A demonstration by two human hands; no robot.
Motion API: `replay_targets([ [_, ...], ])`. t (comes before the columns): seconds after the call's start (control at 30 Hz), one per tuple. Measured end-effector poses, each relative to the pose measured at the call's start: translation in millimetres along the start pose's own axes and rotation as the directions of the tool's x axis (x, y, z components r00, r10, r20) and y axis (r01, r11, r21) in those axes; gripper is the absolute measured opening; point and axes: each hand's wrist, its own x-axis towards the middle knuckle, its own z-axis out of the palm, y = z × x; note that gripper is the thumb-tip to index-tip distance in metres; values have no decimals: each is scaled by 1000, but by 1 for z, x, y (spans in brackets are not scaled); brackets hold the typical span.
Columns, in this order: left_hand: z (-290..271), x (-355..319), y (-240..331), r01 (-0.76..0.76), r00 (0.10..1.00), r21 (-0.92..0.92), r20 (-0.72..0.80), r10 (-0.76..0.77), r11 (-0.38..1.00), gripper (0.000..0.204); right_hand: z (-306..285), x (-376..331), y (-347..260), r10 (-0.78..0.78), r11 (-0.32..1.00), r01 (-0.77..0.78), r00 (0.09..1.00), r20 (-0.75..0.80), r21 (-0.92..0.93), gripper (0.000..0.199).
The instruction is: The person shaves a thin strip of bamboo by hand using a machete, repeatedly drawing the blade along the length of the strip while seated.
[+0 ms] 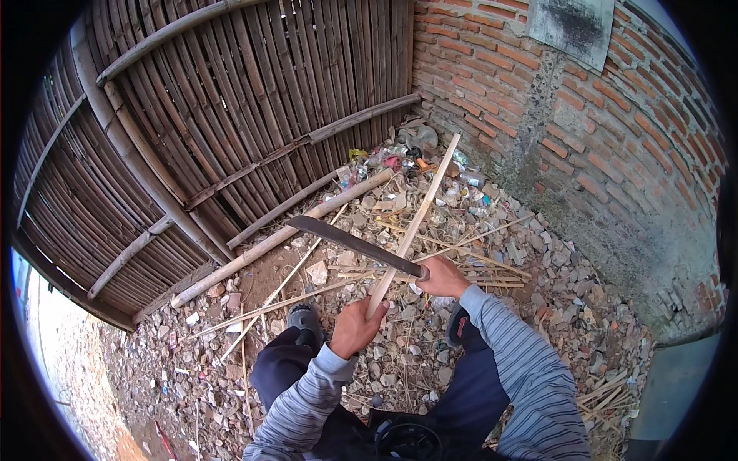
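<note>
In the lower middle of the frame, the left hand (355, 326) is closed around the near end of a long, pale bamboo strip (427, 201), which slants up to the upper centre. Just right of centre, the right hand (444, 277) is wrapped around the handle of a machete (350, 242), its blade crossing the strip. The strip is in one length, so work on it looks unfinished. Slender strips (265, 307) on the rubble (392, 376) at centre may be cut already; how many remain cannot be told.
</note>
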Motion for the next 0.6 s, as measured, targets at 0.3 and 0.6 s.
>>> replay_targets([
  [0.3, 13, -21, -11, -78, 995, 28, 65, 76, 997, 53, -37, 28, 117, 484, 709, -252, 853, -195, 659, 32],
  [0.6, -14, -46, -11, 0, 993, -24, 121, 3, 1000, 51, -71, -12, 42, 245, 159, 31, 967, -70, 987, 66],
])
